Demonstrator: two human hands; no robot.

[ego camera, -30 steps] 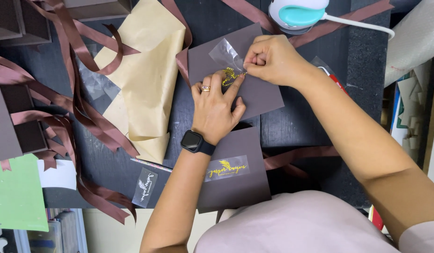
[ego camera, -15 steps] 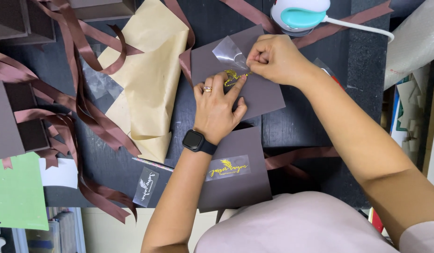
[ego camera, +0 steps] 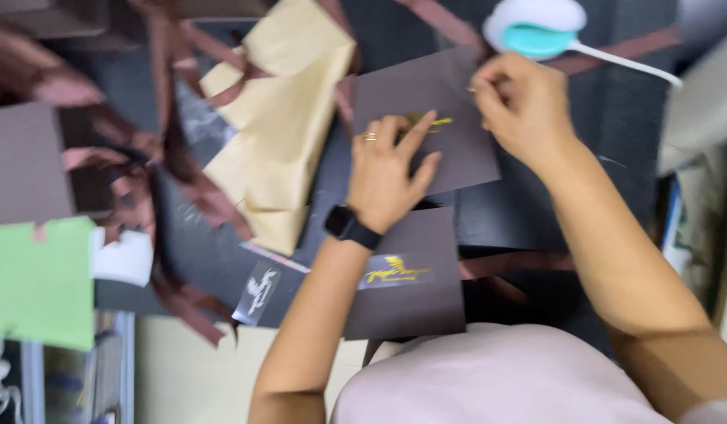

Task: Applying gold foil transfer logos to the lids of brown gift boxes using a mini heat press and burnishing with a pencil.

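A dark brown card (ego camera: 458,149) with a gold foil mark (ego camera: 430,122) lies on the dark table. My left hand (ego camera: 387,169), with a ring and a black watch, rests flat on this card, its fingers spread and pressing beside the gold mark. At the card's upper right edge my right hand (ego camera: 520,106) has its fingertips pinched together on a thin clear film (ego camera: 477,82). The film is hard to make out in the blur.
A second brown card (ego camera: 410,302) with a gold mark lies nearer me. A tan paper bag (ego camera: 281,133) and brown ribbons (ego camera: 183,188) are on the left, and a green sheet (ego camera: 38,283) is further left. A white and teal device (ego camera: 536,27) sits at the top.
My right hand has drawn the clear film up and to the right, off the gold mark. My left hand stays pressed on the card. The view has shifted and blurred.
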